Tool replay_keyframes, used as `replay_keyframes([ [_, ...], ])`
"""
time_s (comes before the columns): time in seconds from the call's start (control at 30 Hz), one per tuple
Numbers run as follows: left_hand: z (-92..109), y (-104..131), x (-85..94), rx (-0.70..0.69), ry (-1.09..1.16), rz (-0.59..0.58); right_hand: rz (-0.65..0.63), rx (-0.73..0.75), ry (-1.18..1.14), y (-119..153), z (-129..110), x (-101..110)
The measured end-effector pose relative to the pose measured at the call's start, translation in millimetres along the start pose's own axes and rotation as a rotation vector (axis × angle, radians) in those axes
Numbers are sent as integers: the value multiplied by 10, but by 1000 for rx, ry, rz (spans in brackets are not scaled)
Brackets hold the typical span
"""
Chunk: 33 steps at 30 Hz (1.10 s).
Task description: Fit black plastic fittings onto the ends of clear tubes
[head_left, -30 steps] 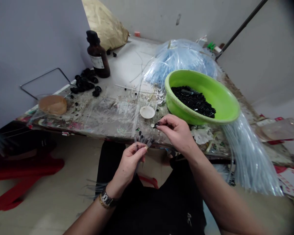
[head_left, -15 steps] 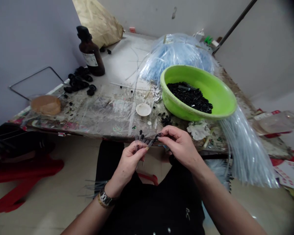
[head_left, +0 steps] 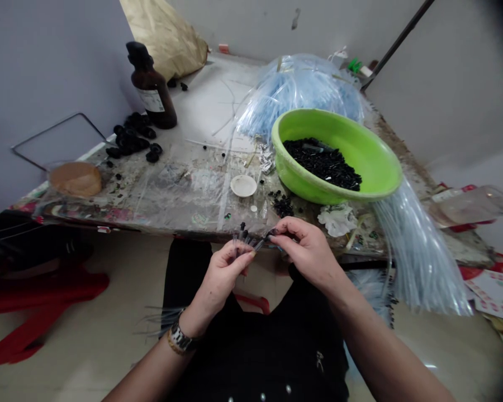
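near the middle of the frame, the left hand [head_left: 222, 271] is pinching a small fan of thin tubes [head_left: 257, 246] between thumb and fingers, over the front edge of the surface [head_left: 171, 201]. the right hand [head_left: 305, 240] is pressing its fingertips around a small black piece [head_left: 271, 233], its grip closing at the end of one tube. some tubes in the fan are already carrying black tips, so part of this handful seems done; whether others are lacking tips i cannot tell. plenty seems left: loose black bits [head_left: 282, 205] are lying just beyond the right hand, and a big tube bundle [head_left: 297, 92] is resting at upper center. right of center, a green basin [head_left: 383, 181] is holding a heap of black pieces [head_left: 322, 166]. a white dish [head_left: 243, 186] is sitting at center. at upper left, a dark bottle [head_left: 153, 95] is standing capped, its contents hidden.
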<state>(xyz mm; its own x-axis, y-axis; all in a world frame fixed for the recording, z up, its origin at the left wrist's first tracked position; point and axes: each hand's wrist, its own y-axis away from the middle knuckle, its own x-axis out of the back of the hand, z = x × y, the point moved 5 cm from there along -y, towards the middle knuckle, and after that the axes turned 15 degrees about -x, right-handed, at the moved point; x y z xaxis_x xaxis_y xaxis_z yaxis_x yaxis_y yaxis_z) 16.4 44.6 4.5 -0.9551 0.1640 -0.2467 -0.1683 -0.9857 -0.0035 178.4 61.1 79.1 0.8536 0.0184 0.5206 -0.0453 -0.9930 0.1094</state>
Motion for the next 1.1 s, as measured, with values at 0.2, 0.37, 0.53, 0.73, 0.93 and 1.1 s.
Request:
replay_keyframes([
  [0.2, -27, 0, -23, 5, -17, -54, -6, -37, -6, 46, 59, 4],
  [0.37, -47, 1, -58, 39, -22, -90, -27, -77, -24, 94, 112, 11],
  [0.53, 16, 2, -96, 8, -109, -126, -76, -113, -24, 132, 137, 15],
  [0.73, 73, -8, -136, -45, -173, -174, -97, -131, -1, 169, 121, 12],
  [0.93, 39, 6, -129, -49, -207, -227, -122, -117, 110, 198, 67, 25],
  [1.1, 43, 22, -136, -89, -256, -287, -160, -113, 171, 204, 58, 23],
])
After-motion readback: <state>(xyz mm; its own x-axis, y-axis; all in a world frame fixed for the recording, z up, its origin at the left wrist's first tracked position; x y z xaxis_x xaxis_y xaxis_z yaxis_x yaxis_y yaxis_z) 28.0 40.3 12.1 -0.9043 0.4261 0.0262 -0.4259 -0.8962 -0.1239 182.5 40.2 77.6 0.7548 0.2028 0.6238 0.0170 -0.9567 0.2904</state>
